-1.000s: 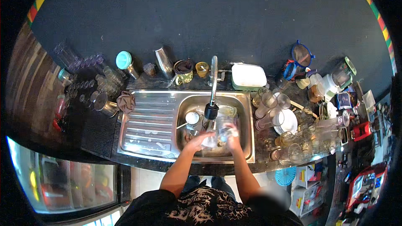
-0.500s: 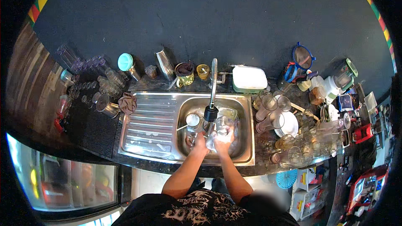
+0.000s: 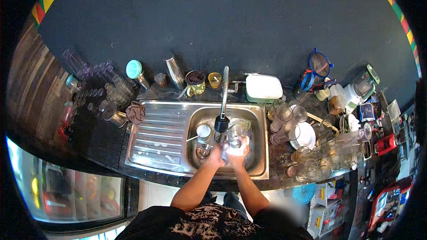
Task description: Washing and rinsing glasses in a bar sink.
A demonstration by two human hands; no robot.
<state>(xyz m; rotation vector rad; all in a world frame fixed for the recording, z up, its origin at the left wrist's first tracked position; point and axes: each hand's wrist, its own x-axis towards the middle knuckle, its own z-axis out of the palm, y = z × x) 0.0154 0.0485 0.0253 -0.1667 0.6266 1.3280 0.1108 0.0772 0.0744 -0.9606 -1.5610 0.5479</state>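
Note:
Over the right side of the sink basin, my right hand is wrapped round a clear glass, which is tilted away from me. My left hand meets the glass's near end, its fingers closed and partly blurred. A whitish wet patch, perhaps foam, shows between the hands. Just beyond them hangs the black spray head of the tap. To the left in the basin lie a small white-topped round item with a handle and another clear glass.
Left of the basin is a ribbed drainboard with a brown cloth at its corner. Several glasses and a white plate crowd the right counter. Behind the sink stand a white-lidded tub and a metal shaker.
My right hand and the glass have come slightly nearer to me and clear of the spray head. My left hand has shifted down and closer to the glass's near end.

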